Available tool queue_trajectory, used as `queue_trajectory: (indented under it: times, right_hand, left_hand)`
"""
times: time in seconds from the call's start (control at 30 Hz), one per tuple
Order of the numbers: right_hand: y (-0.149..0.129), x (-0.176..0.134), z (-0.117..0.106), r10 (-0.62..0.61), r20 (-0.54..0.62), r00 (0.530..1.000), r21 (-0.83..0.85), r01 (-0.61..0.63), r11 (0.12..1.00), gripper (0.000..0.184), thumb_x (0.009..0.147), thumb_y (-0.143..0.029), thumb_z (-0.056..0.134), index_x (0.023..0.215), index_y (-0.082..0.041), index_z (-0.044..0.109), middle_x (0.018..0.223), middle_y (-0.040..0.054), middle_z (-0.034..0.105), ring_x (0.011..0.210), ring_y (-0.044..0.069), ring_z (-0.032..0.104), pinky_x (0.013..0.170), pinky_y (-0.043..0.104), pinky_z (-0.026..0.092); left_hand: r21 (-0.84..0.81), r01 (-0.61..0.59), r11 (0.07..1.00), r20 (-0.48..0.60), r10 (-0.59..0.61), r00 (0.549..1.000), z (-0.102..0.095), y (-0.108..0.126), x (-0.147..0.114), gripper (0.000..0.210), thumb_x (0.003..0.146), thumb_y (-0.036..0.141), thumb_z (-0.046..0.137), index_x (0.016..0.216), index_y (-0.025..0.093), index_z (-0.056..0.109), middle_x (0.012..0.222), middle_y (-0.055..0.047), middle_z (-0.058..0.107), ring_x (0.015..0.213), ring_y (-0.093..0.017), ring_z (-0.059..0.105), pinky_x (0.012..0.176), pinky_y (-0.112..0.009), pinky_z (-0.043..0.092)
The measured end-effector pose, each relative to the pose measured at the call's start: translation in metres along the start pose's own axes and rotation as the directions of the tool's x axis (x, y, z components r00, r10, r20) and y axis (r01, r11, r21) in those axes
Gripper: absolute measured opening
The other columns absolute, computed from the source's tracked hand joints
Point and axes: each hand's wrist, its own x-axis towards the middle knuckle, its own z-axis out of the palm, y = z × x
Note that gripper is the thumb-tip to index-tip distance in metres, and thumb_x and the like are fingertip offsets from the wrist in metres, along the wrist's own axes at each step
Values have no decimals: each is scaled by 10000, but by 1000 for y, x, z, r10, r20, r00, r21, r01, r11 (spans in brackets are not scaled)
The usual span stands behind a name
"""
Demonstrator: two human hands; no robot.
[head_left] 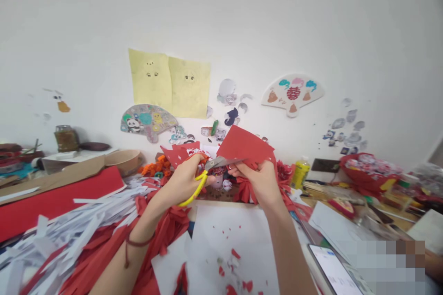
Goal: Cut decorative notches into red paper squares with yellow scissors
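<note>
My left hand (185,182) is closed around the yellow handles of a pair of scissors (197,192). The metal blades point right and lie along the lower edge of a red sheet of paper (244,144). My right hand (261,182) pinches that red paper from below, close to the blade tips. Below both hands lies a white sheet (231,221) with small red scraps (247,285) scattered on it. Just behind the hands are more red paper and small pink-and-white objects, partly hidden.
Piles of white paper strips (83,235) and red paper strips (166,235) cover the left side. A phone (334,269) lies at right. Farther back stand a yellow bottle (301,173), a tan bowl (122,160) and a jar (65,138). A wall (221,14) closes off the back.
</note>
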Motion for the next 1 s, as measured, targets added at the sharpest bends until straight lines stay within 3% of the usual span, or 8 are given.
queue_trajectory:
  times: [0.63,1.0]
  right_hand:
    - [2,-2,5,-37,28,999,-46,39,998,139,741,-260,725,772,-124,727,713,73,745,591,188,709,582,260,596]
    - [5,-2,6,-69,21,997,-76,71,995,139,746,-262,726,718,-126,728,675,69,738,572,184,703,567,255,579]
  left_hand:
    - [38,10,999,-15,-9,1000,-3,5,-1,332,785,488,600,894,208,459,840,-8,565,746,-193,529,663,-293,376]
    - [24,-8,1000,-16,8,1000,-1,4,0,315,794,464,590,933,202,484,924,-33,596,800,-202,552,694,-291,391]
